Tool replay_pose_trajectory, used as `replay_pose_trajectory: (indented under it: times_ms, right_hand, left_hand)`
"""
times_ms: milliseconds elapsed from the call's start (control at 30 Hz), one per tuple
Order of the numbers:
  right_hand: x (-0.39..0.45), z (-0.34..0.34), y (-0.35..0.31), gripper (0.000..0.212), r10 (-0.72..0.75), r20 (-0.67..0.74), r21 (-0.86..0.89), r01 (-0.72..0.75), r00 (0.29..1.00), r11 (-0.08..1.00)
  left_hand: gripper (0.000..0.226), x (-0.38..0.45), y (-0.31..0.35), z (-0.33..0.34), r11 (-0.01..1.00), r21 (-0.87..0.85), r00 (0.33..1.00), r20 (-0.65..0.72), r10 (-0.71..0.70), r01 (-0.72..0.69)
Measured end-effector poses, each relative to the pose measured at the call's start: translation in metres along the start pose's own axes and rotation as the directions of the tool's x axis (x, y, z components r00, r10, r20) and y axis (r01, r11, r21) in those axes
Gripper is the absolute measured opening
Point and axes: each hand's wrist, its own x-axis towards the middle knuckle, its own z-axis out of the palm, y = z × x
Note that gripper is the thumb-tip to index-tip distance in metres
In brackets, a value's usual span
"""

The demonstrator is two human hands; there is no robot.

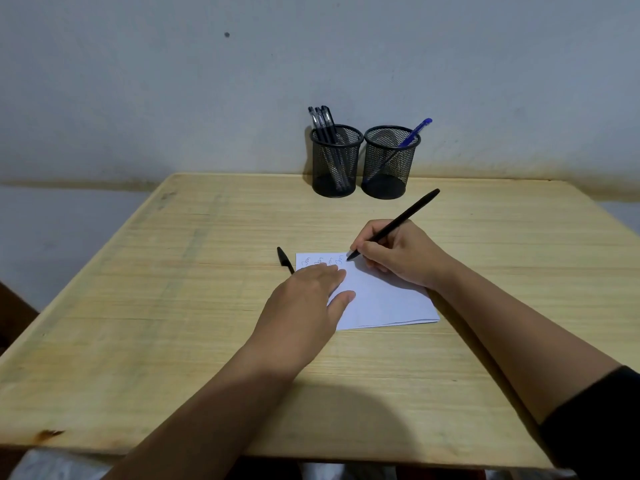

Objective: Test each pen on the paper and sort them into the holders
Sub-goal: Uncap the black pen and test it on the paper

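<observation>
My right hand (401, 258) grips a black pen (405, 216) in a writing hold, its tip touching the top edge of the white paper (381, 299), beside small scribbles. My left hand (304, 306) lies flat on the paper's left part, fingers spread, holding nothing. A black pen cap (284, 258) lies on the table just left of the paper, partly hidden by my left hand. At the back stand two black mesh holders: the left holder (335, 168) contains several black pens, the right holder (388, 168) has one blue pen (415, 131).
The wooden table (173, 306) runs to a grey wall at the back, with its edges near on the left and front. The two holders stand side by side against the wall, almost touching.
</observation>
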Motion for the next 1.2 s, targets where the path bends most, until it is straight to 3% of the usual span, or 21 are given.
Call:
replay_pose_trajectory:
  times_ms: [733, 900, 967, 1067, 1133, 1200]
  right_hand:
    - [0.000, 0.002, 0.003, 0.017, 0.006, -0.105, 0.012, -0.004, 0.994, 1.000]
    - [0.000, 0.001, 0.004, 0.017, 0.020, -0.153, 0.054, -0.012, 0.988, 0.998]
    - [-0.001, -0.001, 0.005, 0.017, 0.045, -0.185, 0.133, -0.020, 0.982, 0.991]
    - [-0.003, -0.002, 0.002, 0.016, 0.076, -0.223, 0.265, -0.015, 0.972, 0.964]
    - [-0.005, -0.002, -0.002, 0.018, 0.105, -0.232, 0.341, -0.021, 0.967, 0.940]
    - [-0.007, -0.003, -0.006, 0.022, 0.166, -0.223, 0.466, -0.044, 0.961, 0.884]
  left_hand:
    - [0.045, 0.000, 0.000, 0.000, 1.000, 0.014, 1.000, 0.003, 0.004, -0.004]
    - [0.044, 0.000, -0.001, 0.002, 1.000, -0.004, 1.000, -0.031, 0.008, -0.008]
    - [0.040, 0.000, -0.002, -0.002, 0.999, -0.049, 0.994, -0.114, -0.006, 0.001]
    - [0.034, 0.010, -0.012, -0.015, 0.994, -0.057, 0.933, -0.342, -0.110, 0.096]
    - [0.036, 0.018, -0.022, -0.022, 0.968, -0.055, 0.919, -0.307, -0.248, 0.243]
    - [0.037, 0.025, -0.031, -0.025, 0.938, -0.010, 0.924, -0.168, -0.344, 0.348]
